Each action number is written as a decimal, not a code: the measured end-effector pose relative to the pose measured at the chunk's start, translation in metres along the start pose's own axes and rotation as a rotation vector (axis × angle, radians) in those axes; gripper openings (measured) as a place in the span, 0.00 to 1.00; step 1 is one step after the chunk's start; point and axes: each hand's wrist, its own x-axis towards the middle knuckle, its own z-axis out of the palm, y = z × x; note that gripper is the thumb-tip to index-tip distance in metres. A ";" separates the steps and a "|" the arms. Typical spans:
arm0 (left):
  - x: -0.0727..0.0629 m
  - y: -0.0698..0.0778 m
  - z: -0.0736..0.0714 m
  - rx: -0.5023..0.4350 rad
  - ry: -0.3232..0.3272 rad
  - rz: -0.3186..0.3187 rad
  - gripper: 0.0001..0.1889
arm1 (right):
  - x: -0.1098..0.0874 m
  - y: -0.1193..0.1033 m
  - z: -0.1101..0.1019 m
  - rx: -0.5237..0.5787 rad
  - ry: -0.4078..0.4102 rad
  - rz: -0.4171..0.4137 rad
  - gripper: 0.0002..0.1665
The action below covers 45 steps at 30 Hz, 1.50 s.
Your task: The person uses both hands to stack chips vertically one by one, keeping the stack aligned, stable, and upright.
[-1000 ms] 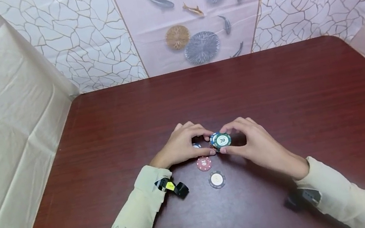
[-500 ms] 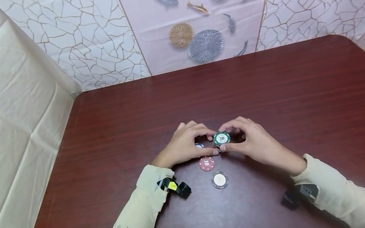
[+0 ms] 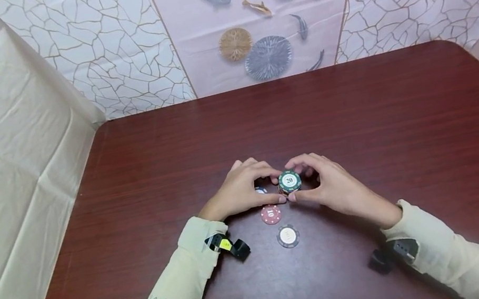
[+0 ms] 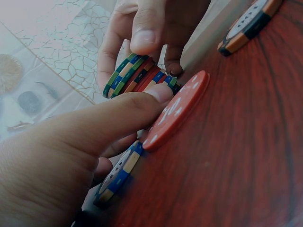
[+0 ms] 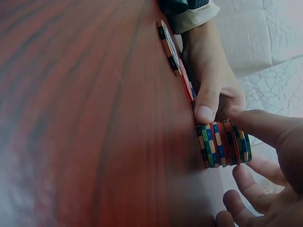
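Between my two hands stands a stack of poker chips (image 3: 290,181), topped by a green chip marked 20. My left hand (image 3: 241,189) holds the stack low down, its thumb (image 4: 161,93) against the bottom chips close over the table. From the other side, my right hand (image 3: 337,185) grips the upper chips between thumb (image 5: 241,116) and fingers. In the right wrist view the chip edges (image 5: 222,144) show green, blue, red and black bands, slightly uneven near the top. Partly hidden under my left hand lies a blue and white chip (image 4: 120,175).
A red chip marked 10 (image 3: 270,214) lies flat just in front of the left thumb. Nearer the body is a dark-rimmed chip with a white centre (image 3: 288,236). The dark red table (image 3: 163,152) ends at a patterned cloth (image 3: 255,18) behind.
The green chip, earlier offset to the right over a blue chip, now sits squarely on top of the stack. My left hand keeps its place; my right has shifted only slightly.
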 end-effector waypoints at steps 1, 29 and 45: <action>0.000 0.000 0.000 0.000 0.001 0.001 0.24 | 0.000 0.001 -0.001 0.000 -0.003 -0.002 0.32; -0.003 -0.006 -0.003 -0.081 -0.007 0.000 0.22 | -0.005 0.026 0.011 -0.123 0.021 -0.030 0.30; -0.003 -0.004 -0.022 -0.386 -0.062 -0.008 0.20 | -0.005 0.030 0.010 -0.191 0.037 -0.055 0.30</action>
